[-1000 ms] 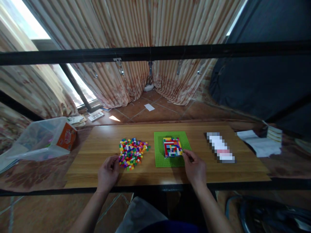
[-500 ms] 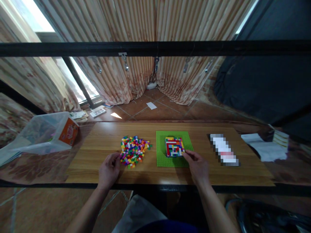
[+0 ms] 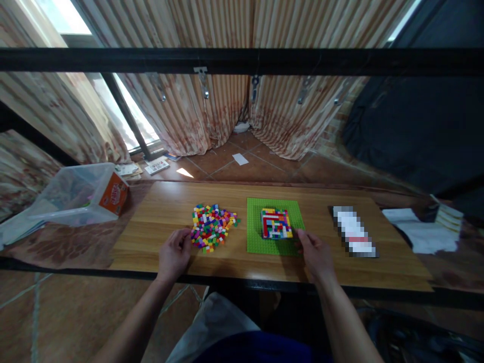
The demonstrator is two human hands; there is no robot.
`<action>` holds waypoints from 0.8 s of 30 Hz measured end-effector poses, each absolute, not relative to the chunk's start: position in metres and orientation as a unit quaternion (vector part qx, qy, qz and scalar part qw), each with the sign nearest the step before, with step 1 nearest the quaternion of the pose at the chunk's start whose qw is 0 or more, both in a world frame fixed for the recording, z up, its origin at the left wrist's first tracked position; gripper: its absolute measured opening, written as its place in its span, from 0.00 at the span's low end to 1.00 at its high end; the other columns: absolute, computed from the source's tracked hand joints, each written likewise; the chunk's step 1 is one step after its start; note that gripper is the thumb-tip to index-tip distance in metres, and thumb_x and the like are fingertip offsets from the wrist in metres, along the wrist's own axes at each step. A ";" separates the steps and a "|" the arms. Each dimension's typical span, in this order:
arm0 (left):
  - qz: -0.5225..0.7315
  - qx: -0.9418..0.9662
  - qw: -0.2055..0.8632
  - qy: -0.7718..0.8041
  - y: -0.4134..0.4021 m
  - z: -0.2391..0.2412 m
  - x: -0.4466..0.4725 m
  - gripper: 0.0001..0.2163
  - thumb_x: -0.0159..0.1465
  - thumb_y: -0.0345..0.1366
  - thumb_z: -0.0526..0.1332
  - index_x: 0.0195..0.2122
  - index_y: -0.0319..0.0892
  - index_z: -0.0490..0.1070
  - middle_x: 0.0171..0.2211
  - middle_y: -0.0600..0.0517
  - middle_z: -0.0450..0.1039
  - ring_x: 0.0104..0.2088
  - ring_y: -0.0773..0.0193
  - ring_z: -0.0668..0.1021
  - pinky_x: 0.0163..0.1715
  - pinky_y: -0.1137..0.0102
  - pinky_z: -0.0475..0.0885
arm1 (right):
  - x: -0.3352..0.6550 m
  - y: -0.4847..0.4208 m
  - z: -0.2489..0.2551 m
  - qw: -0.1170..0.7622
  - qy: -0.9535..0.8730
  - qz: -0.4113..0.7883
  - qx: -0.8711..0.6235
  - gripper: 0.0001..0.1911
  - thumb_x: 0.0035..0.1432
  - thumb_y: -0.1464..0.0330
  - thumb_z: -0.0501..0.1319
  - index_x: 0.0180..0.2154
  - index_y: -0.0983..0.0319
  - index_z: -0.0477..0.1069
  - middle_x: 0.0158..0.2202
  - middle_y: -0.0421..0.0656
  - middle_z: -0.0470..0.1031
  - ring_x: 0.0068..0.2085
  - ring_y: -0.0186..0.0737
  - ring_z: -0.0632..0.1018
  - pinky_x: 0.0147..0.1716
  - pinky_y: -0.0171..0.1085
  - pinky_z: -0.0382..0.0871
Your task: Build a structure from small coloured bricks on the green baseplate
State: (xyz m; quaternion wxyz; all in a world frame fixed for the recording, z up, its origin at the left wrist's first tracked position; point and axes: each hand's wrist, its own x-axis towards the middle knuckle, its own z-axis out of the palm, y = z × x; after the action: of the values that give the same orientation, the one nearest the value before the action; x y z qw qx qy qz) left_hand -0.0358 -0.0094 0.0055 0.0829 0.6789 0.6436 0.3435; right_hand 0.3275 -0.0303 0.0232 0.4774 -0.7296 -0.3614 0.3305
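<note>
My left hand point(image 3: 175, 254) rests on the wooden table at the left edge of a heap of small multicoloured toy bricks point(image 3: 212, 228). Its fingers are curled together; whatever they may hold is hidden. To the right lies a green studded baseplate point(image 3: 254, 242), bearing a low, roughly square brick build point(image 3: 277, 224) with red, yellow, blue and white bricks showing on top. My right hand point(image 3: 316, 253) is over the baseplate's right edge, just right of the build and apart from it. Its thumb and forefinger look slightly parted, with nothing visible between them.
On the right of the wooden table point(image 3: 139, 242) lies a pixelated flat object point(image 3: 353, 232). A clear plastic bin point(image 3: 81, 194) with an orange label stands beyond the left edge. White papers point(image 3: 403, 224) lie beyond the right edge. A black bar point(image 3: 227, 60) crosses above the table.
My right hand has drawn off the build's right corner, a little to the right. My left hand stays beside the heap. The whole view has shifted slightly.
</note>
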 end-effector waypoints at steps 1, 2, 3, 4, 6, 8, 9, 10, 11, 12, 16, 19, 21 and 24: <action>0.344 0.679 0.084 0.644 -0.009 0.006 -0.036 0.09 0.64 0.39 0.55 0.36 0.43 0.72 0.34 0.51 0.76 0.33 0.63 0.77 0.35 0.70 0.71 | 0.327 -0.030 0.024 0.457 -0.381 0.321 -0.737 0.29 0.52 0.47 0.57 0.38 0.66 0.78 0.30 0.48 0.79 0.30 0.43 0.77 0.26 0.37 0.66; 0.345 0.678 0.085 0.643 -0.009 0.006 -0.036 0.09 0.64 0.39 0.55 0.36 0.42 0.72 0.34 0.50 0.76 0.33 0.63 0.77 0.35 0.70 0.71 | 0.326 -0.029 0.025 0.436 -0.404 0.308 -0.743 0.29 0.53 0.47 0.56 0.38 0.66 0.78 0.29 0.48 0.79 0.30 0.44 0.77 0.27 0.37 0.66; 0.347 0.678 0.086 0.642 -0.009 0.006 -0.036 0.09 0.64 0.39 0.55 0.36 0.42 0.72 0.34 0.50 0.76 0.33 0.62 0.77 0.35 0.70 0.71 | 0.326 -0.028 0.026 0.415 -0.427 0.292 -0.749 0.29 0.53 0.48 0.55 0.37 0.66 0.78 0.28 0.48 0.79 0.30 0.45 0.77 0.28 0.38 0.66; 0.349 0.678 0.087 0.641 -0.009 0.006 -0.036 0.09 0.64 0.39 0.55 0.36 0.42 0.72 0.34 0.50 0.76 0.33 0.62 0.77 0.35 0.70 0.71 | 0.325 -0.027 0.027 0.396 -0.446 0.274 -0.754 0.29 0.54 0.48 0.54 0.37 0.66 0.78 0.28 0.48 0.79 0.30 0.46 0.77 0.30 0.39 0.66; 0.351 0.678 0.084 0.640 -0.009 0.006 -0.035 0.09 0.64 0.39 0.55 0.36 0.42 0.72 0.34 0.50 0.76 0.33 0.63 0.77 0.35 0.70 0.71 | 0.324 -0.025 0.027 0.366 -0.471 0.249 -0.763 0.28 0.56 0.49 0.53 0.38 0.65 0.78 0.29 0.49 0.79 0.31 0.47 0.78 0.32 0.40 0.66; 0.347 0.679 0.082 0.641 -0.009 0.007 -0.035 0.09 0.64 0.39 0.55 0.36 0.42 0.72 0.34 0.51 0.76 0.32 0.63 0.77 0.34 0.70 0.71 | 0.325 -0.023 0.025 0.353 -0.476 0.246 -0.767 0.28 0.56 0.49 0.52 0.39 0.65 0.78 0.31 0.50 0.80 0.33 0.48 0.79 0.33 0.40 0.66; 0.345 0.679 0.081 0.643 -0.010 0.007 -0.035 0.09 0.64 0.39 0.55 0.35 0.43 0.72 0.33 0.51 0.76 0.32 0.63 0.77 0.34 0.70 0.71 | 0.326 -0.023 0.023 0.352 -0.475 0.250 -0.767 0.28 0.56 0.49 0.52 0.39 0.65 0.78 0.33 0.50 0.80 0.34 0.48 0.79 0.34 0.40 0.66; 0.342 0.680 0.079 0.644 -0.010 0.008 -0.034 0.09 0.64 0.39 0.55 0.35 0.43 0.72 0.33 0.51 0.76 0.32 0.63 0.77 0.34 0.70 0.71 | 0.327 -0.023 0.022 0.354 -0.475 0.256 -0.764 0.28 0.56 0.49 0.52 0.39 0.65 0.78 0.33 0.50 0.80 0.34 0.48 0.79 0.34 0.41 0.66; 0.341 0.680 0.077 0.645 -0.010 0.008 -0.034 0.09 0.64 0.39 0.55 0.35 0.43 0.72 0.33 0.51 0.76 0.32 0.63 0.77 0.34 0.71 0.71 | 0.328 -0.023 0.020 0.357 -0.476 0.260 -0.760 0.28 0.56 0.49 0.53 0.40 0.65 0.78 0.34 0.50 0.80 0.35 0.49 0.79 0.35 0.41 0.67; 0.340 0.680 0.076 0.646 -0.010 0.008 -0.034 0.09 0.64 0.39 0.55 0.35 0.43 0.72 0.33 0.51 0.76 0.32 0.63 0.77 0.34 0.71 0.71 | 0.329 -0.023 0.019 0.360 -0.477 0.262 -0.758 0.28 0.56 0.49 0.53 0.39 0.65 0.78 0.34 0.50 0.80 0.35 0.49 0.79 0.35 0.41 0.67; 0.337 0.680 0.073 0.647 -0.010 0.009 -0.033 0.09 0.64 0.39 0.55 0.35 0.43 0.72 0.34 0.51 0.76 0.33 0.62 0.77 0.36 0.70 0.71 | 0.326 -0.024 0.018 0.369 -0.470 0.261 -0.758 0.29 0.56 0.48 0.54 0.40 0.64 0.77 0.35 0.51 0.80 0.35 0.48 0.79 0.34 0.40 0.67; 0.338 0.683 0.074 0.644 -0.009 0.007 -0.034 0.09 0.64 0.38 0.55 0.35 0.43 0.72 0.34 0.51 0.76 0.34 0.62 0.77 0.36 0.70 0.71 | 0.322 -0.025 0.020 0.365 -0.478 0.239 -0.762 0.30 0.56 0.47 0.52 0.40 0.65 0.77 0.34 0.51 0.80 0.34 0.48 0.78 0.33 0.40 0.66; 0.342 0.682 0.073 0.643 -0.008 0.005 -0.035 0.08 0.64 0.38 0.55 0.35 0.43 0.72 0.34 0.51 0.76 0.34 0.62 0.77 0.36 0.69 0.71 | 0.322 -0.026 0.020 0.356 -0.491 0.227 -0.762 0.31 0.57 0.47 0.50 0.40 0.65 0.77 0.33 0.52 0.80 0.33 0.48 0.78 0.33 0.41 0.65; 0.351 0.680 0.082 0.638 -0.009 0.004 -0.036 0.08 0.64 0.37 0.55 0.36 0.43 0.71 0.34 0.50 0.76 0.34 0.61 0.77 0.36 0.69 0.71 | 0.325 -0.030 0.020 0.347 -0.496 0.238 -0.759 0.31 0.57 0.47 0.50 0.40 0.65 0.77 0.33 0.52 0.80 0.33 0.49 0.78 0.34 0.42 0.66</action>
State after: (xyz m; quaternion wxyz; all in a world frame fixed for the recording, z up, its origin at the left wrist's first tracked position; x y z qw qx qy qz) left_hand -0.0358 -0.0090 0.0035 0.0820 0.6800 0.6384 0.3511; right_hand 0.3252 -0.0295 0.0196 0.3470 -0.7593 -0.4963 0.2381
